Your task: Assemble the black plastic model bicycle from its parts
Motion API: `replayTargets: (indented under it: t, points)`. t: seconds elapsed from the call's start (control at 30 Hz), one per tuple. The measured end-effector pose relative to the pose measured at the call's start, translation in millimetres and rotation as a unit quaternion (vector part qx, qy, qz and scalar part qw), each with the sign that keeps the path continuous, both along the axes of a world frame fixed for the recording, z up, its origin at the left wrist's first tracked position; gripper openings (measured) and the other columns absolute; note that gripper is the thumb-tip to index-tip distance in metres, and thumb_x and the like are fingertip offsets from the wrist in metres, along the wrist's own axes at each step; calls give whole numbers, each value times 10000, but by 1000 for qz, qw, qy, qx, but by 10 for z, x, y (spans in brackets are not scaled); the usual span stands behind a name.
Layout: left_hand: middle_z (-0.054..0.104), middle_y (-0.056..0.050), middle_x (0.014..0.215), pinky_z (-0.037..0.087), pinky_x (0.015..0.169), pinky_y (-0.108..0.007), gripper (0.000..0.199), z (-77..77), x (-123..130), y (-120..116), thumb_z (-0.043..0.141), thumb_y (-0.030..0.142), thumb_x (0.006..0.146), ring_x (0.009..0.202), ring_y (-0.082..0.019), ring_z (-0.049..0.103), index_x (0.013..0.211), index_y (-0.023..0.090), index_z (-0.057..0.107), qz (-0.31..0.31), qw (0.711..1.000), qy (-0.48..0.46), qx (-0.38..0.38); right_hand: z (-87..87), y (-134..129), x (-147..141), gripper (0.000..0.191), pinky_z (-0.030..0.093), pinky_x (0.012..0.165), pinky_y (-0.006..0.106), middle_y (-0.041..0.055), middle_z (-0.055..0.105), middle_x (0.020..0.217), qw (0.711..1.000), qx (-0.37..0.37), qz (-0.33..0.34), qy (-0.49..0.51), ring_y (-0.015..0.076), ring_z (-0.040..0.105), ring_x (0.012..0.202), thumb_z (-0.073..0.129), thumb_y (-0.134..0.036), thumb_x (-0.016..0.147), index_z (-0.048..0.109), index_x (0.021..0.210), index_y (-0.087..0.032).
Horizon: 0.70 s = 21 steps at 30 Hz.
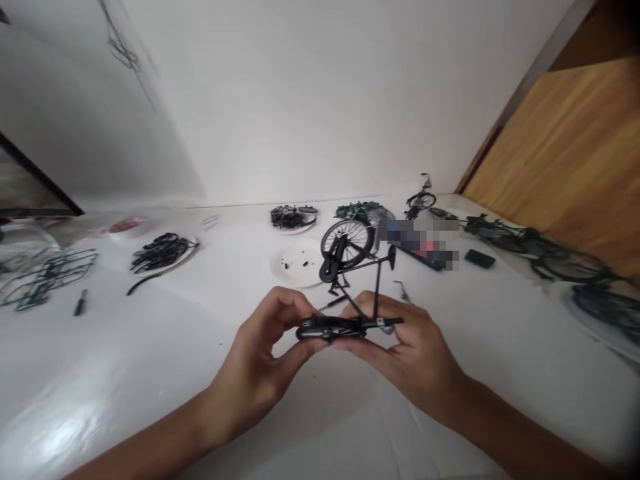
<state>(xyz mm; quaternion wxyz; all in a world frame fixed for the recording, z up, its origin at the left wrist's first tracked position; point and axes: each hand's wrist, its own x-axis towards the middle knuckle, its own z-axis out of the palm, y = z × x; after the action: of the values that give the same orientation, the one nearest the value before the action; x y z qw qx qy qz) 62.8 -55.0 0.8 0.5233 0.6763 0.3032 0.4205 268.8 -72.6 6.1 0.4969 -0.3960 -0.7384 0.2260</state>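
White counter (125,400) underneath, paper plates (163,253) of black parts beyond. Black miniature model bicycle (350,267) raised above the counter, pinched at its lower bar by left hand (265,350) and right hand (413,350). Probably light and fragile; safest hold on stout frame joints, clear of the thin spokes.

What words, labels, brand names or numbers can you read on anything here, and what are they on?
No readable text: the black miniature bicycle model held by the left hand and right hand shows no legible marking.
The multicoloured pixelated patch on the white table beyond the model is too blurred to read.
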Motion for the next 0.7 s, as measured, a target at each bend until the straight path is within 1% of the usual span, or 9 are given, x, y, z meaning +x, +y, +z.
replayTargets:
  t: [0.07,0.17,0.27,0.33,0.47,0.53,0.6,0.7]
  points:
    - [665,4,993,504,867,-259,265,8,1,24,633,210,942,978,-135,641,1112,262,437,-22,999,1,-24,-20,21,33,162,522,703,216,-24,678,810,1000,-20,22,2,119,651,737,785,-172,790,646,866,-206]
    - [667,10,965,500,843,-239,329,-10,14,94,633,234,943,942,-124,644,1190,282,421,-42,998,27,-36,-43,53,104,175,521,732,238,-8,675,861,997,-52,49,-8,134,656,790,771,-175,806,658,937,-197]
    - [652,-7,1064,502,892,-235,275,-66,34,184,650,253,930,1028,-134,625,1155,265,493,-56,997,44,-39,-51,79,173,189,514,767,247,3,679,918,996,-67,58,-25,135,651,837,753,-176,828,663,994,-191]
    - [636,-5,1094,506,914,-238,230,-106,46,233,666,266,917,1050,-136,620,1106,254,535,-62,996,43,-40,-50,90,203,190,505,759,239,0,677,923,995,-76,59,-39,126,640,829,752,-186,832,663,1000,-188]
    - [653,8,1021,518,872,-239,159,-142,42,274,663,279,914,964,-125,652,1018,230,552,-72,995,50,-46,-34,90,214,181,497,712,240,-18,659,866,990,-116,49,-63,117,617,762,764,-252,827,648,951,-192]
    - [666,1,1015,522,861,-247,135,-137,22,268,653,273,918,965,-134,658,982,217,549,-81,994,61,-51,-11,86,208,190,504,718,246,-24,660,856,985,-147,51,-79,121,614,758,759,-302,831,645,948,-203]
    - [670,-4,1021,524,859,-256,124,-126,-7,248,647,267,918,967,-140,661,966,210,547,-89,992,70,-55,19,77,208,235,511,715,250,-25,671,887,978,-171,44,-110,127,616,772,756,-361,828,648,986,-224]
    - [657,0,1016,530,831,-248,126,-116,-51,208,645,276,915,933,-130,658,974,212,553,-92,991,75,-57,53,6,248,348,514,716,271,-16,672,936,967,-167,-14,-190,144,622,793,743,-428,829,628,1112,-263]
